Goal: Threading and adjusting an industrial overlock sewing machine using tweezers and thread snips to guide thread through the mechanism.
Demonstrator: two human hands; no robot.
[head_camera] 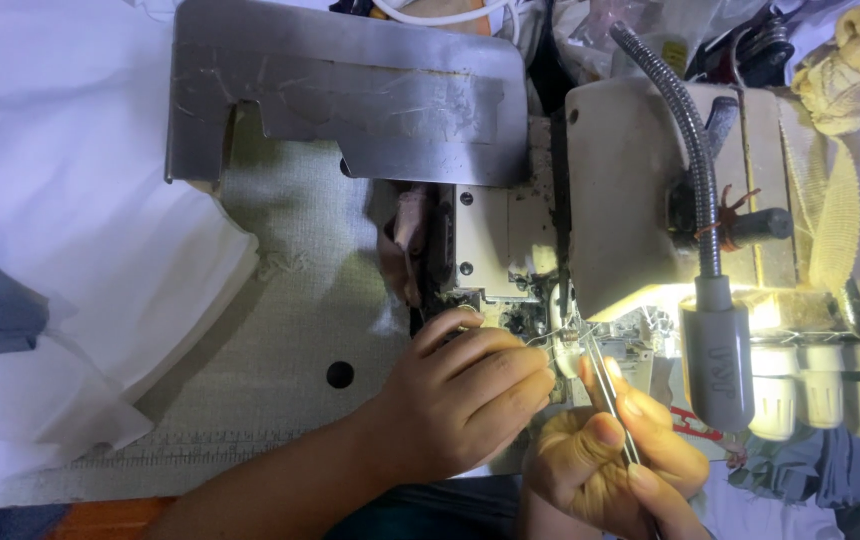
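my right hand (615, 455) pinches tweezers (605, 385), long axis toward needle area (565, 335) up-left | my left hand (465, 390) curled, fingertips nearer there, touching

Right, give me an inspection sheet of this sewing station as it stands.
Surface: pale woven-textured machine table with a round hole.
Job's things: left hand at the lit needle area; right hand holds thin metal tweezers pointed there.
Clutter: white fabric piled at the left; yellowish mesh cloth draped over the cream sewing machine.
Grip: right hand pinches the tweezers; left fingers curled, whether they hold thread cannot be told.
Cables: white cord at the top edge; flexible metal lamp neck.
Surroundings: scratched metal guard plate; row of white knobs.
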